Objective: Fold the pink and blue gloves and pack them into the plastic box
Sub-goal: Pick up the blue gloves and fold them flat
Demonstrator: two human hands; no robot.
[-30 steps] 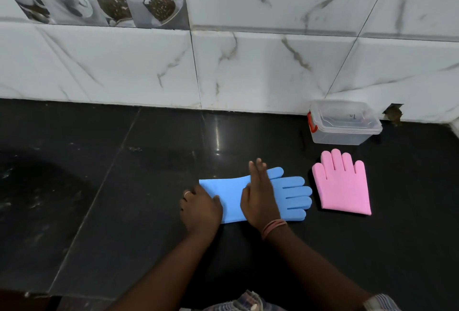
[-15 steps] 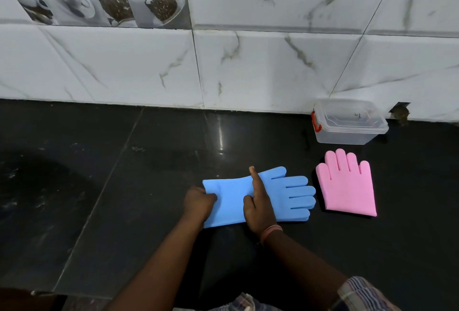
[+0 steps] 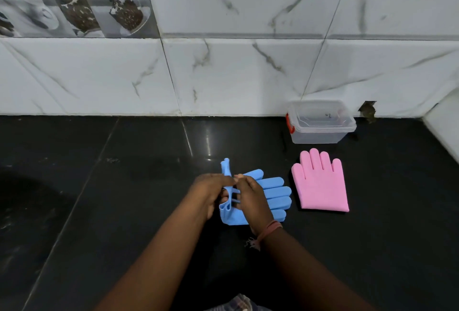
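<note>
The blue glove (image 3: 274, 192) lies on the black counter with its fingers pointing right. Its cuff end is lifted upright and bent over toward the fingers. My left hand (image 3: 211, 191) grips that raised cuff. My right hand (image 3: 250, 199) rests on the glove's palm area, fingers curled against the fold. To the right the pink glove (image 3: 321, 187) lies flat, fingers pointing toward the wall. Behind it, against the wall, stands the clear plastic box (image 3: 320, 122) with a red latch on its left end; its lid appears to be on.
The black counter (image 3: 111, 211) stretches wide to the left. A white marble-tiled wall (image 3: 223, 75) runs along the back. A small hole (image 3: 368, 111) breaks the wall right of the box, and a white ledge (image 3: 444, 129) cuts in at the far right.
My left hand has lifted the blue glove's cuff off the counter and swung it right, toward the fingers. My right hand has stayed on the glove's middle. The pink glove and box have not moved.
</note>
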